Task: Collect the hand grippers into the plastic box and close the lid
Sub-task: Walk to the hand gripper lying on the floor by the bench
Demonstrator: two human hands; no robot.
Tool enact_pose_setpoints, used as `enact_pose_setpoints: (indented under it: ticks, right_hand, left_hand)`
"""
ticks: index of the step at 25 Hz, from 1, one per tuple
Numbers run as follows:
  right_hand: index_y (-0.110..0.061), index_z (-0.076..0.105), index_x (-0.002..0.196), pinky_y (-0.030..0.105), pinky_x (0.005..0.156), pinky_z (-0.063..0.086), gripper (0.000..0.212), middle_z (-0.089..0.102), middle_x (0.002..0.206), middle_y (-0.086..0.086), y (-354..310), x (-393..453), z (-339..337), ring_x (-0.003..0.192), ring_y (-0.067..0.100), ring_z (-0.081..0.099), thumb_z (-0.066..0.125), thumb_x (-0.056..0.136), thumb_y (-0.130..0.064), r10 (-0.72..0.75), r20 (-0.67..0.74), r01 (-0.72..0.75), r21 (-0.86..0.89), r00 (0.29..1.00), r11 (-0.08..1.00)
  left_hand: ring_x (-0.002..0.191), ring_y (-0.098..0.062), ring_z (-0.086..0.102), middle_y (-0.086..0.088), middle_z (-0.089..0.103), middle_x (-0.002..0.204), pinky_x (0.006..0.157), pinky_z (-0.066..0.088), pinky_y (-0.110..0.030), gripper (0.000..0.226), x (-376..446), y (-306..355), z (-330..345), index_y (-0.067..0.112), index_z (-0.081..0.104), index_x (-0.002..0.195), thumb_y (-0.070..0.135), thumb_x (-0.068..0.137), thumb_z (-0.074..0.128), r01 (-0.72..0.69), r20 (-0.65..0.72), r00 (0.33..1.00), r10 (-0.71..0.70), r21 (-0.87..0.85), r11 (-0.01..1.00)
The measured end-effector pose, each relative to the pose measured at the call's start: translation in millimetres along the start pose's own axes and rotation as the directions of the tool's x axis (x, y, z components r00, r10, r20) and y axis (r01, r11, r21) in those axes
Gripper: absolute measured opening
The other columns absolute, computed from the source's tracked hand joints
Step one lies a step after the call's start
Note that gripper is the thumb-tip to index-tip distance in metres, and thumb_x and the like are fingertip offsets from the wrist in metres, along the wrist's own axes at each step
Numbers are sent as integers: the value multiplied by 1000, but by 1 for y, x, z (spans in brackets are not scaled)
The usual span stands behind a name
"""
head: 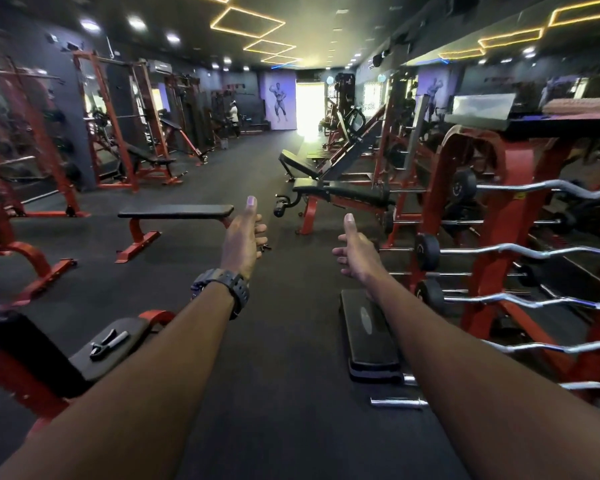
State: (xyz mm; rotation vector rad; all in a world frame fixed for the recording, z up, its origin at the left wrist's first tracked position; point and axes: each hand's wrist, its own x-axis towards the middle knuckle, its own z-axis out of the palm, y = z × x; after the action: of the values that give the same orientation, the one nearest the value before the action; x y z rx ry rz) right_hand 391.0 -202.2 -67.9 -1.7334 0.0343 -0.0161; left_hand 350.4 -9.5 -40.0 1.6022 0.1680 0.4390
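Dim gym; doorway (309, 105) glare blown out; edges blurred, warped.

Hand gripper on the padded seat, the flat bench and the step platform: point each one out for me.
hand gripper (107, 344), head view, on the middle of its handles.
flat bench (175, 211), head view, on its black top pad.
step platform (366, 327), head view, on its black top face.

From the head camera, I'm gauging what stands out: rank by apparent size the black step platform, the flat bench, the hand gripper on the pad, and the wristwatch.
1. Flat bench and step platform: look alike; the platform is nearer, so unranked.
2. Wristwatch, enlarged by nearness.
3. Hand gripper, only slightly smaller.
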Motion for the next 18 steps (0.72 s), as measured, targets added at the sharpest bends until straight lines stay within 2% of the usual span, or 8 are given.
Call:
enact_pose_setpoints:
  ticks: [3,7,11,14,18]
  right_hand:
    - [-24,58,114,46,96,54,68,70,113,6,1,75,24,103,23,65,24,93,-79,7,18,-7,-24,1000,1000]
    - [-23,59,121,42,89,55,73,70,109,5,17,176,66,96,19,62,24,93,-80,17,16,-17,-30,1000,999]
    - [-25,59,118,44,96,54,68,70,114,6,20,288,113,101,20,64,26,93,-79,68,-40,-69,-19,997,997]
    - [-21,60,122,45,97,53,70,70,117,9,10,356,135,101,20,63,26,95,-77,71,-77,-71,5,995,997]
    - [-22,60,124,47,103,53,70,69,118,8,1,461,173,112,26,65,26,96,-76,58,-98,-58,5,993,998]
  left_hand:
    - [88,-19,56,-4,61,103,78,44,-36,61,72,-21,22,17,61,109,70,91,37,22,18,1000,-21,-40,999]
    - [94,-18,60,-3,65,110,78,45,-34,63,176,-65,39,18,63,115,69,93,35,35,43,999,-34,-32,999]
    - [100,-20,61,-11,65,124,86,46,-39,62,304,-100,36,17,61,118,67,95,32,74,77,994,-72,-25,997]
    - [102,-22,62,-12,65,125,93,48,-42,66,380,-107,37,14,62,121,67,95,32,83,85,993,-78,-47,995]
    - [112,-25,63,-7,65,124,102,47,-46,73,494,-129,43,14,61,126,72,93,29,108,103,989,-103,-40,993]
